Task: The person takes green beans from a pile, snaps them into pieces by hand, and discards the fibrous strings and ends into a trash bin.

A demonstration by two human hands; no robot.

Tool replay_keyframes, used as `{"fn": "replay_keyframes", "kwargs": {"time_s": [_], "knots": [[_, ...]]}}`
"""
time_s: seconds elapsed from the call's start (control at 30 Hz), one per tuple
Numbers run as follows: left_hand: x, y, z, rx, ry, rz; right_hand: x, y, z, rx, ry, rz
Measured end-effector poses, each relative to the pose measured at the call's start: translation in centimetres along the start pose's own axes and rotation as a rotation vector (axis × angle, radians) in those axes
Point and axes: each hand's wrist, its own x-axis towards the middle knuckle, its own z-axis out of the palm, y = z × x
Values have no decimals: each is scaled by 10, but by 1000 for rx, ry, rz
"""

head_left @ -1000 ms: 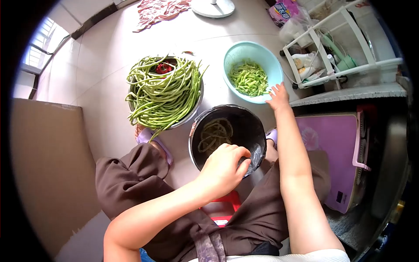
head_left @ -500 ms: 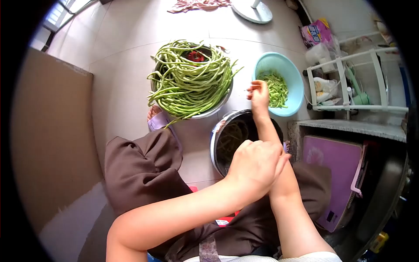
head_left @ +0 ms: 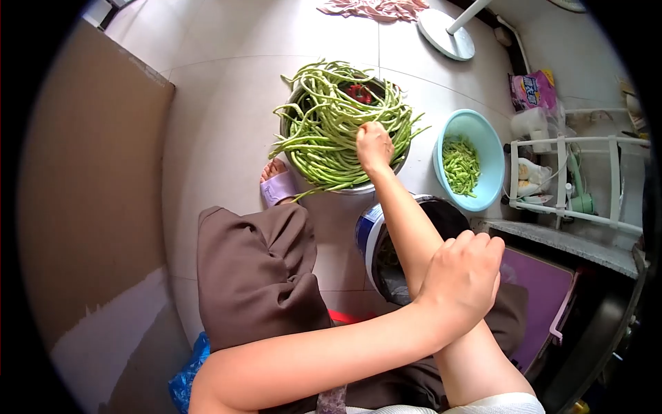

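My right hand point(head_left: 376, 146) reaches far out onto the right side of a heap of long green beans point(head_left: 324, 121), its fingers curled down at the beans. The heap fills and hangs over a round metal basin point(head_left: 285, 124); a few red peppers point(head_left: 360, 94) show among the beans. My left hand point(head_left: 463, 276) is closed in a fist and overlaps my right forearm; its fingertips and anything in them are hidden. Under the forearms stands a dark-lined bucket point(head_left: 371, 231), partly covered. To the right, a light blue bowl point(head_left: 486, 138) holds short cut bean pieces point(head_left: 460, 164).
A tall brown panel point(head_left: 96, 179) stands at the left. On the right are a white rack point(head_left: 614, 172) with bottles, a stone ledge point(head_left: 565, 241) and a purple board point(head_left: 541, 290). A pink cloth point(head_left: 376, 8) and a round white stand base point(head_left: 445, 38) are at the back.
My right hand has moved left from beside the blue bowl onto the bean heap. My left hand stays over the right forearm, now in a tighter fist. The view has shifted.
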Motion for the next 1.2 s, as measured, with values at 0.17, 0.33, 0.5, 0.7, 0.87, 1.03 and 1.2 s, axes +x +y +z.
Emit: {"fn": "replay_keyframes", "kwargs": {"time_s": [0.17,0.33,0.5,0.7,0.87,1.03,1.2], "knots": [[0,1,-1,-13,48,22,-4,28,18,-187,-106,-163],[2,2,-5,-37,71,19,-4,32,6,-291,-103,-381],[3,4,-8,-49,82,26,8,22,-33,201,-97,-302],[0,1,-6,-23,72,38,-4,1,-114,222,-34,-451],[-3,-2,-4,-5,58,21,-29,-5,-176,286,33,-417],[-6,-3,-2,27,-57,-15,-40,-10,-236,802,-39,-238],[-6,-4,-6,-96,-193,-277,-57,-19,-298,1161,-91,-130]]}}
